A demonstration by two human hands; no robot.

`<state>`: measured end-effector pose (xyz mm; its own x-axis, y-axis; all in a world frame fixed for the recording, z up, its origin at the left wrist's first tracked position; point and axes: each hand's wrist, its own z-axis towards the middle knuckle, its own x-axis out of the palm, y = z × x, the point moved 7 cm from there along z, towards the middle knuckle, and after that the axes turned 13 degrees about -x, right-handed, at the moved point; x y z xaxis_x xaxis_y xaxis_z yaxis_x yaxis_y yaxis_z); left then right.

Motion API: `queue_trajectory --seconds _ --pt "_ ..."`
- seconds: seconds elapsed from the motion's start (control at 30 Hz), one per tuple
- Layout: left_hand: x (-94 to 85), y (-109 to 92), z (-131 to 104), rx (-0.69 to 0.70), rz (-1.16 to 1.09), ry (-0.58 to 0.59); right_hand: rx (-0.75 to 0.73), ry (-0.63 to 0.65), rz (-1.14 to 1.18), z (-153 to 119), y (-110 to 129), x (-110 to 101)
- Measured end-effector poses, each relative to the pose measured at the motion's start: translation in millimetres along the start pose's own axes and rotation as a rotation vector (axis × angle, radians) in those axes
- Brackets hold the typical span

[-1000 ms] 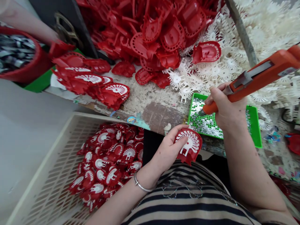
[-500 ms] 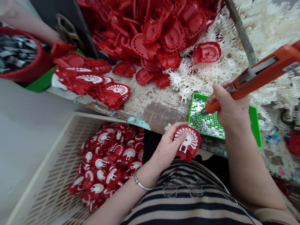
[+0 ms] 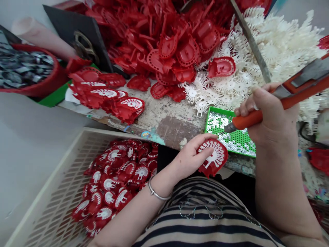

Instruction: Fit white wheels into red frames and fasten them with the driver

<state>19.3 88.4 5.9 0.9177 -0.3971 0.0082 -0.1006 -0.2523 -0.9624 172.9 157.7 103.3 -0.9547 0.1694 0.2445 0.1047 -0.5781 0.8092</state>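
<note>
Gripped in the right hand [image 3: 276, 118], a long orange screwdriver [image 3: 248, 119] slants tip-down toward the left hand [image 3: 191, 156], which pinches a red plate [image 3: 221, 158], rounded end facing outward, while the right hand partly hides the green tray [image 3: 243, 138].

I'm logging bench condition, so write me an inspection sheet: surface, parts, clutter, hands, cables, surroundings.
Surface: bench worn, paint-stained.
Parts: red part bearing white insert; green tray of metal bits.
Clutter: red pile beside white pile.
Hands: left hand holds the red part; right hand grips orange tool, tip over the tray.
Cables: dark loop at right, perhaps a cord.
Surroundings: crate of red-and-white parts below; red tub at left.
</note>
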Motion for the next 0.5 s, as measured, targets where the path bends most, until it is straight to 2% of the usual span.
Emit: queue_trajectory --seconds 0.1,0.23,0.5 --pt "10.7 -13.5 6.1 0.148 0.167 0.074 -0.018 0.003 0.023 4.0 14.5 0.3" --pt "25.1 -18.8 12.0 0.203 0.278 0.142 0.001 0.001 0.006 5.9 24.1 -1.7" --pt "31.5 -20.2 15.7 0.3 0.297 0.058 0.001 -0.004 -0.009 4.6 30.5 -2.8"
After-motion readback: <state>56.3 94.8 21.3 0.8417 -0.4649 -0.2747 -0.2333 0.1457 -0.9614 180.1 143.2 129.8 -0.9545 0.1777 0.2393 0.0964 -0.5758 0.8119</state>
